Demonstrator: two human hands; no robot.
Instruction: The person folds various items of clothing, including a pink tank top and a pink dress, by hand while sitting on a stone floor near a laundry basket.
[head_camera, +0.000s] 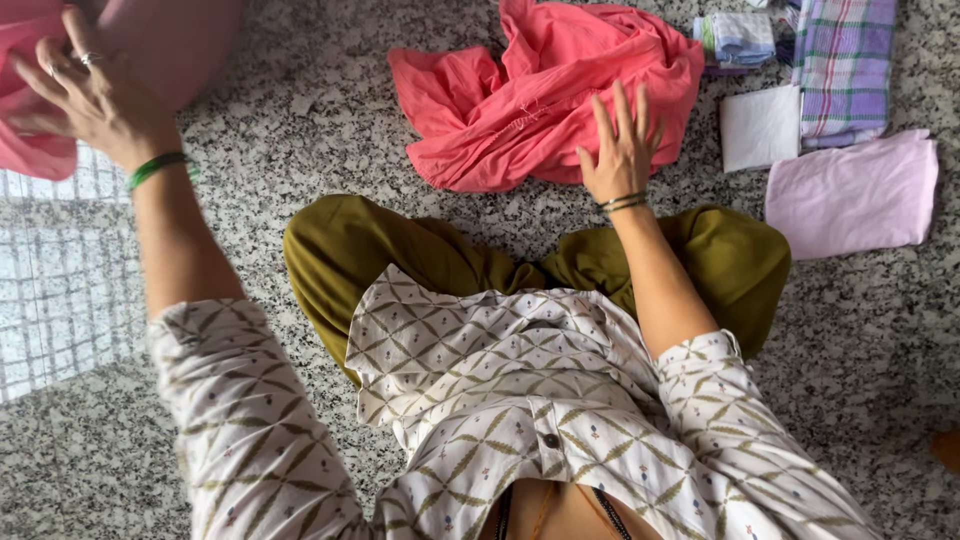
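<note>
Person seated cross-legged on speckled granite floor (330, 110).

Left hand (85, 90): raised to the side, fingers closed on a pink garment (170, 40) held up at the frame's edge.

Right hand (622, 145): fingers spread, released, resting on or just over the crumpled coral cloth (530, 95) lying on the floor ahead of the knees.

Beside the coral cloth: folded white cloth (760, 128), folded lilac cloth (855, 195), folded checked cloth (845, 65).
</note>
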